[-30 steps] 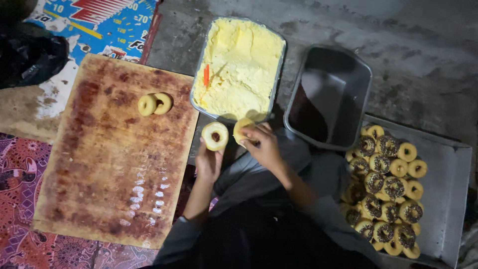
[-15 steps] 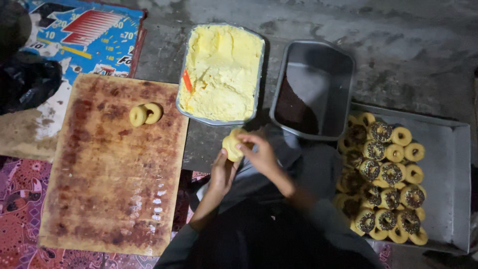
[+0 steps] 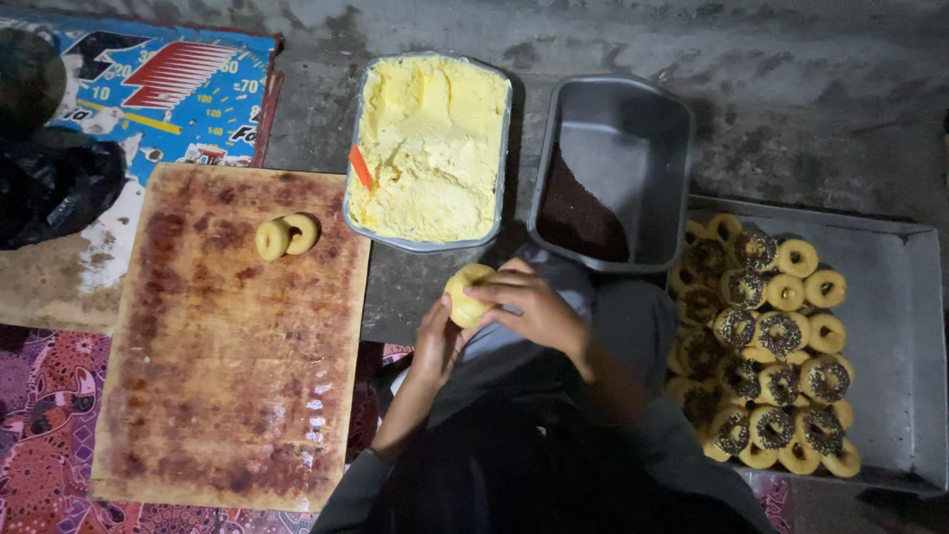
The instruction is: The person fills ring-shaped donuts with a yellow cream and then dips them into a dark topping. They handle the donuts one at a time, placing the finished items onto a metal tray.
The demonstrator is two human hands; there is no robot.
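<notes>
Containers I see: grey metal tray [image 3: 492,138] of yellow dough [image 3: 430,148]; grey tin [image 3: 660,138] with dark sprinkles [image 3: 578,213]; flat tray [image 3: 890,326] of ring cookies [image 3: 771,336]. Round yellow dough piece [image 3: 465,295], no clear long axis, sits clamped between left hand [image 3: 438,341] and right hand [image 3: 534,309] fingers.

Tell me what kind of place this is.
Probably a small home or street-side food workspace set on a concrete floor: a tray of ring-shaped pastries, a pan of yellow dough and a worn wooden board.
</notes>
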